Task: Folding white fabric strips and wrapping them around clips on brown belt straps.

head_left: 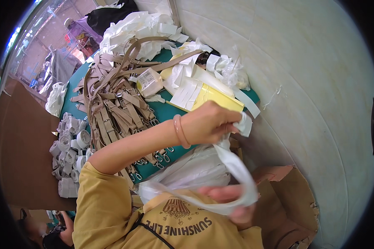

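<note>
My left hand (212,122), with a pinkish bangle on its wrist, pinches a white strip (239,168) that looks soft and thin. From there the strip loops down and passes between the fingers of my right hand (226,199), close to my shirt; that hand is smeared by motion but seems closed on it. The strip's other end runs left over a translucent white plastic bag (195,166). Just beyond my left hand lies a yellow sheet (218,99), partly covered by white paper strips (187,97).
Tan straps with metal clips (116,112) heap on the green table (72,106). Rolled grey-white bands (66,145) pile at left; white scraps (137,33) at the back. A cardboard box (284,203) stands right, beside the wall (316,116). Another person (62,228) sits lower left.
</note>
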Action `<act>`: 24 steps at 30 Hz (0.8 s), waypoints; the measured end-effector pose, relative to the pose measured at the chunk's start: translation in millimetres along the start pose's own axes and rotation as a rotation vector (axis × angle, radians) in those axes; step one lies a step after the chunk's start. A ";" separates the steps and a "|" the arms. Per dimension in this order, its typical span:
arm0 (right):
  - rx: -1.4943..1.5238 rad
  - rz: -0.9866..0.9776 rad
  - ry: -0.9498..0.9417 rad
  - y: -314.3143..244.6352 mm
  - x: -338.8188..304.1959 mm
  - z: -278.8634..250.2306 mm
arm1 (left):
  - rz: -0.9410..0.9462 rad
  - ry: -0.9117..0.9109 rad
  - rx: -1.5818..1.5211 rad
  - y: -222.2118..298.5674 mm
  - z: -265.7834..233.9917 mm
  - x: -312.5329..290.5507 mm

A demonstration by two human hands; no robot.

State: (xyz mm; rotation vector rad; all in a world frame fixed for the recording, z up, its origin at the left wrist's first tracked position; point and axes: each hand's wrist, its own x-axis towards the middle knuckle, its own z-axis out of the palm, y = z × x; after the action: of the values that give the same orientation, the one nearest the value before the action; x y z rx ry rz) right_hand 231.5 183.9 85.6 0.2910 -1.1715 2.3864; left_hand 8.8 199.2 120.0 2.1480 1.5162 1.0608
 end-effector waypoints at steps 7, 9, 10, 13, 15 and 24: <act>0.318 -0.237 -0.095 -21.5 31.3 -57.9 | -0.019 -0.084 -0.279 21.4 20.5 -39.4; 0.452 -0.249 -0.093 -18.9 32.3 -56.1 | -0.081 -0.112 -0.368 27.1 22.3 -49.7; 0.485 -0.248 -0.080 -16.7 32.0 -54.1 | -0.131 -0.159 -0.386 29.9 22.4 -55.1; 0.591 -0.280 0.014 -9.5 33.1 -52.4 | -0.221 -0.175 -0.587 33.2 22.8 -66.3; 0.667 -0.262 0.089 -7.2 35.7 -53.9 | -0.197 -0.116 -0.632 30.7 23.3 -70.0; 2.652 -0.372 -0.353 -83.3 37.9 -1.0 | -0.270 -0.343 -0.742 6.8 26.5 -67.0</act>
State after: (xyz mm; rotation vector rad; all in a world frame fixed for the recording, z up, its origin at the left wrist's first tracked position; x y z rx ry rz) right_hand 239.5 240.6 156.9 1.2875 2.2556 1.7264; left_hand 21.1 140.3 79.8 1.4661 0.9961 0.9062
